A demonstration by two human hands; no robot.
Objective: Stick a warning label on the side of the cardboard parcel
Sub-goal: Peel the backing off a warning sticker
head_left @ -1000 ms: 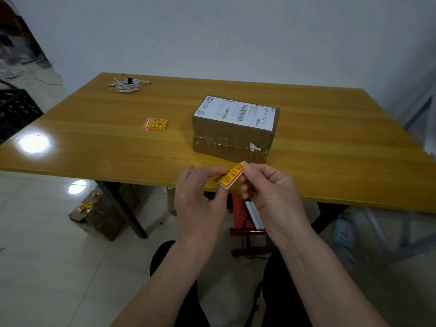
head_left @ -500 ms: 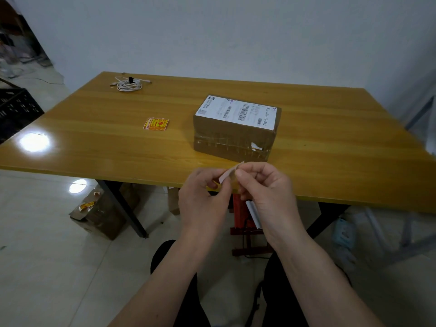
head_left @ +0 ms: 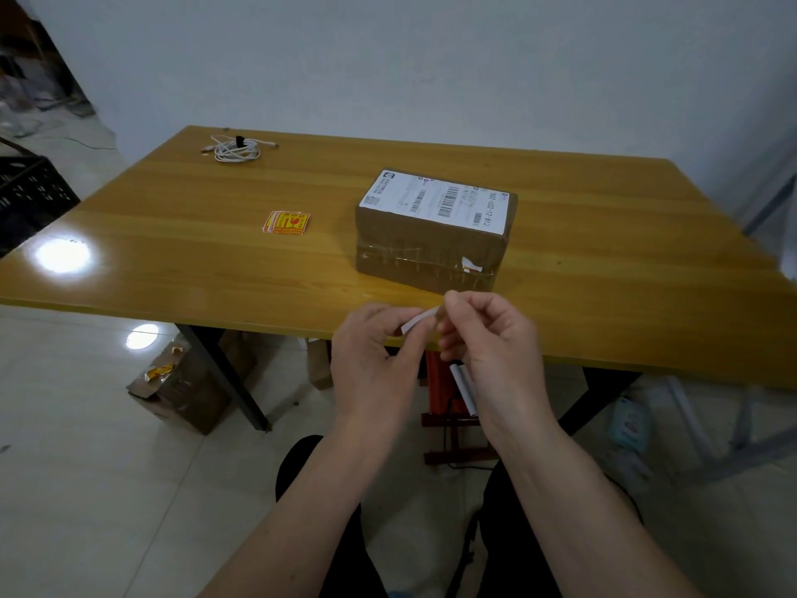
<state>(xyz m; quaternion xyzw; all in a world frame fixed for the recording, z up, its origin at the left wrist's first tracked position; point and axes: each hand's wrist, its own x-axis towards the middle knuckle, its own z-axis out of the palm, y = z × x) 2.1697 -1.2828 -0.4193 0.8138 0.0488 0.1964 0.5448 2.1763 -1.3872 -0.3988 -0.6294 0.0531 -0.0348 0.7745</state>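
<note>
A brown cardboard parcel (head_left: pixel 431 252) with a white shipping label on top sits in the middle of the wooden table (head_left: pixel 625 274). Just in front of its near side, over the table's front edge, my left hand (head_left: pixel 375 360) and my right hand (head_left: pixel 491 338) pinch one warning label (head_left: pixel 417 320) between their fingertips. Only the label's white back shows. A small stack of red and yellow warning labels (head_left: pixel 286 223) lies on the table to the left of the parcel.
A coiled white cable (head_left: pixel 236 148) lies at the table's far left corner. Under the table stand an open cardboard box (head_left: pixel 189 381) and a red stool (head_left: pixel 444 381). A black crate (head_left: pixel 26 196) stands at the left. My knees are below.
The label in my hands has turned from its red and yellow face to its white back. Both hands stay close together at the table's front edge.
</note>
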